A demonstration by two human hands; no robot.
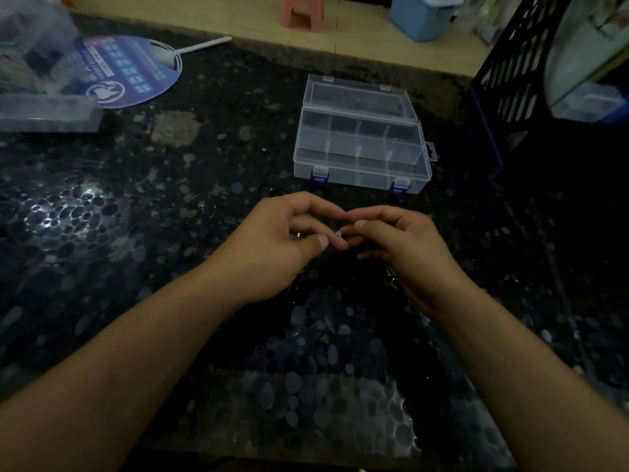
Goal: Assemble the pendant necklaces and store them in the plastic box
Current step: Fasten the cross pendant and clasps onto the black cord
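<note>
Both hands meet over the dark bench [136, 206]: left hand [282, 247] and right hand [401, 247] fingers pinching a tiny silver pendant [337, 234]. The clear plastic box [360, 137] sits open at twelve o'clock.

I see a dark speckled stone counter [143, 206] filling most of my view. At ten o'clock a round blue paper fan [132, 71] lies flat, its white handle pointing toward twelve. Just beside it at nine, clear plastic containers [41, 97] overlap its edge. At two o'clock stands a black lattice crate [517, 76]. Beyond the counter, at twelve, I make out a pink stool [303, 10] and, near one, a light blue bin [422, 15].
</note>
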